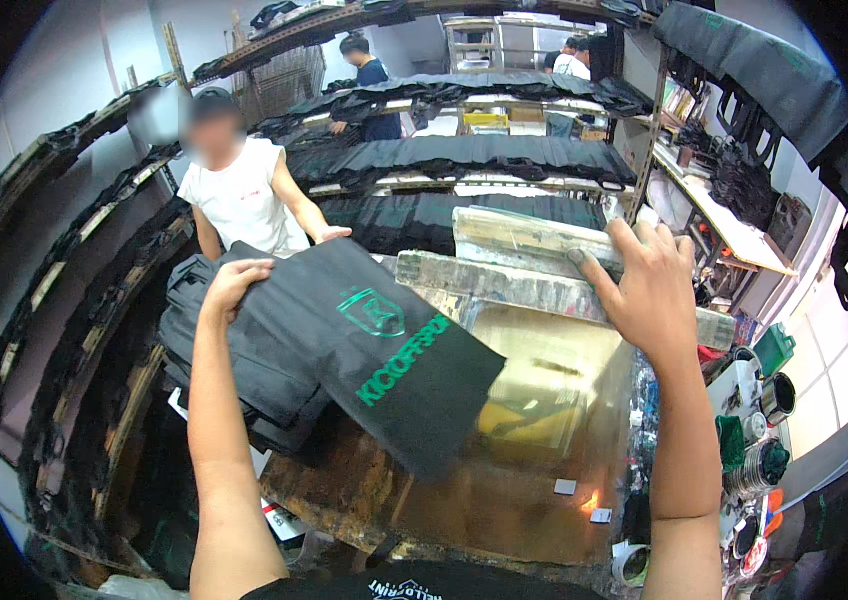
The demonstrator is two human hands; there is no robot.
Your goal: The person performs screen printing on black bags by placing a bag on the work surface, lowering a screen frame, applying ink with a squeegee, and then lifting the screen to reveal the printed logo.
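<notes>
My left hand is closed on the upper left edge of a flat black fabric bag printed with a green shield and green lettering. The bag hangs at a slant over the worktable. Beside its top edge is a co-worker's hand; I cannot tell if it touches the bag. My right hand grips the pale, ink-stained bar along the far side of a screen printing frame, thumb in front and fingers over the top. The frame's yellowish mesh lies below it.
A pile of black bags stands left of the held one. The co-worker in a white top faces me across the table. Racks of black bags curve around. Ink cans and a green container crowd the right side.
</notes>
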